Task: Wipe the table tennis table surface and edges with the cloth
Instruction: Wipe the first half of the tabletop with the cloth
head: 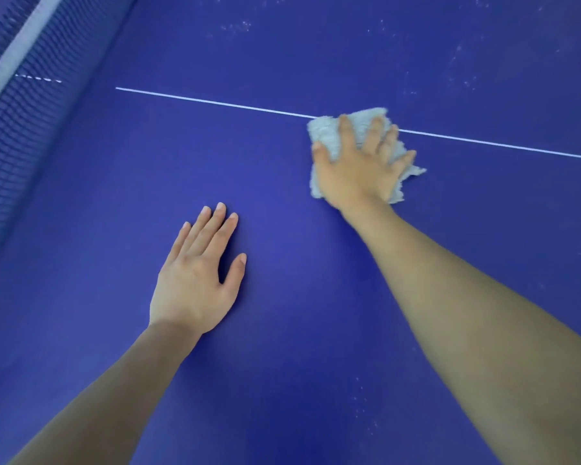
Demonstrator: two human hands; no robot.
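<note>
The blue table tennis table [282,364] fills the view. A crumpled pale grey cloth [326,134] lies on it, across the thin white centre line [215,103]. My right hand [359,166] presses flat on the cloth with spread, straight fingers, covering most of it. My left hand [198,273] rests palm down on the bare surface, nearer to me and to the left, fingers straight and together, holding nothing.
The dark net [17,129] with its white top band [21,52] runs along the left side. Faint whitish dust specks [235,26] dot the far surface beyond the line, and a few more lie at the near right.
</note>
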